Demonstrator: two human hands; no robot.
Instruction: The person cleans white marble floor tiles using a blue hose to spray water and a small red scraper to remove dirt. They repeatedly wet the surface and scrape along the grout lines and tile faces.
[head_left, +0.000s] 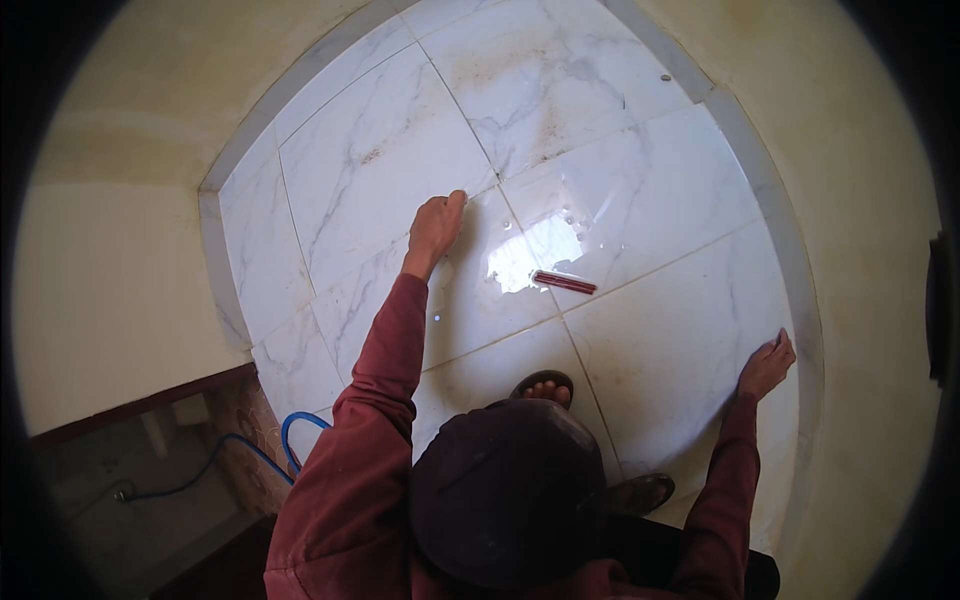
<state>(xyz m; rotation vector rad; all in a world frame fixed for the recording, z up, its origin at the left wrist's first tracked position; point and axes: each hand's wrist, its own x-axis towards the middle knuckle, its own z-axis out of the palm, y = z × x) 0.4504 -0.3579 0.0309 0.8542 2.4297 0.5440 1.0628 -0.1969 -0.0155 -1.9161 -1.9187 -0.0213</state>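
My left hand is out ahead over the white marbled tiles, near a grout line. Its fingers are curled closed, and whatever they may hold is hidden. Off to the right, my right hand is low beside the grey skirting, its fingers bent and bunched together. I cannot make out anything in them. Between the hands, a narrow dark-red bar with a pale edge lies on the floor, apart from both. Next to it is a shiny wet patch with bubbles.
Brownish dirt marks stain the far tiles. Grey skirting and cream walls curve around the floor. At the left, a blue hose comes over a ledge. My sandalled feet and a dark rounded shape are in front.
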